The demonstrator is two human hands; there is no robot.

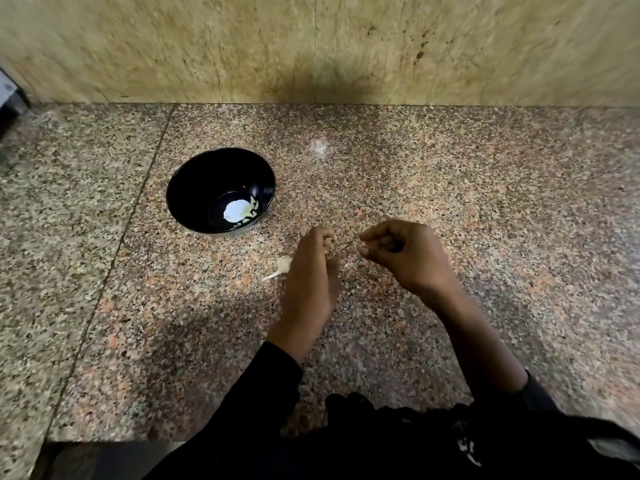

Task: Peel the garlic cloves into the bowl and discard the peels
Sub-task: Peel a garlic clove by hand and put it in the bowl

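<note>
At the bottom of the frame are my two dark sleeves (263,393) and, between them, a bunch of black cloth (398,431) at the counter's near edge.

Just above, in the middle of the frame, are my two hands, close together but not touching. My left hand (311,278) is edge-on with its fingers curled at the top. It is blurred, and I cannot tell whether anything is between the fingertips. My right hand (405,252) sits to its right, fingers curled in, thumb and forefinger tips brought together toward the left. Whether they pinch something is too small to make out.

I count one garlic clove (281,266) on the speckled counter (485,209), just left of my left hand. Its long axis runs diagonally, the plump end to the upper right and the thin papery tail to the lower left.

Farther back, left of centre, stands one black bowl (194,188). A pale patch shows in its bottom, with small pale bits at that patch's right edge.

At the top rises the yellowish stone wall (311,46).
</note>
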